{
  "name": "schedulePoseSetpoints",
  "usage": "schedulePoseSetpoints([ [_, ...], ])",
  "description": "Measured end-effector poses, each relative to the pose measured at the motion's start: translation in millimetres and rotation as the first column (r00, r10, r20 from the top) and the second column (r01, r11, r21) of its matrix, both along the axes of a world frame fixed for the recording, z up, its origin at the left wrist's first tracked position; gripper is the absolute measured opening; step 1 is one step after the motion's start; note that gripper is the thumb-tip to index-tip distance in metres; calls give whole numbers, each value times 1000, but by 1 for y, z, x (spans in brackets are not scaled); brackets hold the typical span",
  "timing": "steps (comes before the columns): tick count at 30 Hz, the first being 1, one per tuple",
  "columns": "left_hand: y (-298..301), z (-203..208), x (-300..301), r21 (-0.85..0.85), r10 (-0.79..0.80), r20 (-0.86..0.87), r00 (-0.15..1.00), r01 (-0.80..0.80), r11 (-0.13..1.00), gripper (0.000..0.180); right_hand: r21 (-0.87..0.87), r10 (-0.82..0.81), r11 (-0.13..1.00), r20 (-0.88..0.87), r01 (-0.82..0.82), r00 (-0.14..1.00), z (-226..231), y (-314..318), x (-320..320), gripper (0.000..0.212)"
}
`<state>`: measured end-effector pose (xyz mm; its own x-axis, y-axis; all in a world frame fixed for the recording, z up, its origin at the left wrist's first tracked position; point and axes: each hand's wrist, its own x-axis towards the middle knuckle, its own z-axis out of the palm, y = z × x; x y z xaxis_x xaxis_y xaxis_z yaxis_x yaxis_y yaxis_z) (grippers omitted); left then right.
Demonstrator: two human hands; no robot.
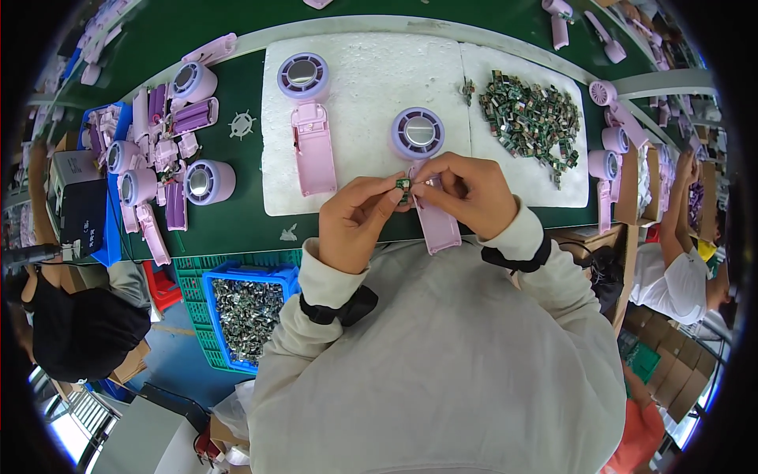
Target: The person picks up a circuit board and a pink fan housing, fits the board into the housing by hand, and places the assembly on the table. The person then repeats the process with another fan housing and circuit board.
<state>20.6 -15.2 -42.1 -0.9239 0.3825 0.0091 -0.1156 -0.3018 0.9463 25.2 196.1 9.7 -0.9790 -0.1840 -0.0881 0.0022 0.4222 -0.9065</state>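
A small green circuit board [403, 185] is pinched between the thumb and fingertips of my left hand [355, 217]. Close beside it, my right hand [471, 192] is closed in a pinch; what its fingertips hold is too small to tell. Beneath my hands lies the open pink handle shell [439, 225] of a handheld fan, its near end over the edge of the white foam board [367, 95]. The purple round fan head [418, 133] with a silvery centre sits just beyond my fingers. To the left rests another fan, with a purple head [303, 77] and open pink handle [314, 150].
A heap of small circuit boards [529, 118] covers the foam's right part. Fan heads and handle parts [166, 150] are piled at left beside a blue bin [113, 229]. Below the table edge stands a blue crate [212, 316] of small parts. Other people work on both sides.
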Motion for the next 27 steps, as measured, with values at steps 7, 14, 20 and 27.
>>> schedulePoseSetpoints([
  [7,6,6,2,-15,100,30,995,-99,995,26,315,188,945,-313,-85,931,11,5,18,20],
  [14,10,7,-5,-7,126,6,992,-126,992,26,390,140,921,-324,-2,936,11,-6,16,17],
  [20,11,5,3,-125,132,-25,991,-134,983,27,342,38,938,-253,53,967,16,-5,15,17],
  [27,7,-6,7,-117,99,-6,995,-99,988,27,128,158,983,-192,-135,969,21,-7,8,22],
])
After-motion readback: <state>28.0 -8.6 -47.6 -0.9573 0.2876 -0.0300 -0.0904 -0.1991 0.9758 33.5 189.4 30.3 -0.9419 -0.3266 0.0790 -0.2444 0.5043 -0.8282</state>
